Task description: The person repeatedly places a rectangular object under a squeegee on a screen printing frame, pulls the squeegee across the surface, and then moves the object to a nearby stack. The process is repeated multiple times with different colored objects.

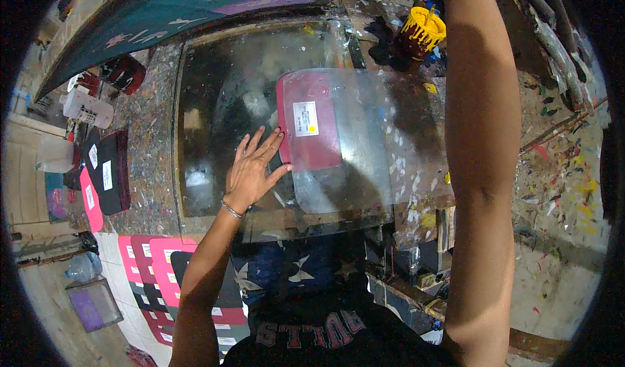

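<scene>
- Spreading its fingers, the left grip (257, 165) was open, palm down, with index fingertip and thumb tip at the left edge of the layered pieces.
- Just right of that grip lay the dark-red panel (325, 142), bearing a white label (303, 112) (a yellow dot marked one corner).
- Over the panel, reaching farther right of the grip, lay a clear sheet (361, 165).
- Beneath the grip was a dark glassy plate (218, 100) on the paint-flecked tabletop (153, 139).
- Well left of the grip lay labelled black panels (114, 172).
- Far right and beyond it stood a yellow-dripped cup (424, 32).
- The right arm (482, 165) ran past the top edge; its grip's state could not be told.
</scene>
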The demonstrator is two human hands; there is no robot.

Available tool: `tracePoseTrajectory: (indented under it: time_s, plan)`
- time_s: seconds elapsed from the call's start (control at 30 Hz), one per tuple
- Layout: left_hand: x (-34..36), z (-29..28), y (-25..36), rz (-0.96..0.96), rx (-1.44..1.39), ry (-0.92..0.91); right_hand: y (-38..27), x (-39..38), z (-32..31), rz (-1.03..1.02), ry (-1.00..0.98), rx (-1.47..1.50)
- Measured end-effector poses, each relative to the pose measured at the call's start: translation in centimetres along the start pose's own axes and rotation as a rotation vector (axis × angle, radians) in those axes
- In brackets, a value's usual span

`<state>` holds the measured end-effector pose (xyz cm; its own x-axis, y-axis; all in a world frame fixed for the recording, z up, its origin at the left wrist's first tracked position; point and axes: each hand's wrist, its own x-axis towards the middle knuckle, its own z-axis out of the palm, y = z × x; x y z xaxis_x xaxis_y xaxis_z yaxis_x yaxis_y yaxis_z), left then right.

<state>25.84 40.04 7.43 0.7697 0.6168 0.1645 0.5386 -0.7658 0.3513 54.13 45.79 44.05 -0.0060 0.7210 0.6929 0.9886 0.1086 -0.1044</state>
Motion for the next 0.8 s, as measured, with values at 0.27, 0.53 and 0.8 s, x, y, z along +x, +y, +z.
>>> tracePoseTrajectory:
  time_s: [0.27, 0.53, 0.8]
  plan:
    - [3.6, 1.4, 14.6, -0.075, -0.708, 0.145, -0.5, -0.6, -1.3, -0.022, -0.081, 0.037]
    - [4.5, -14.9, 11.8, -0.031, 0.193, 0.686, -2.8, -8.7, -0.1, 0.081, -0.119, 0.039]
    - [-4.0, -9.3, 3.3, -0.023, 0.139, 0.137, -6.6, -32.9, 8.3, -0.068, -0.188, 0.191]
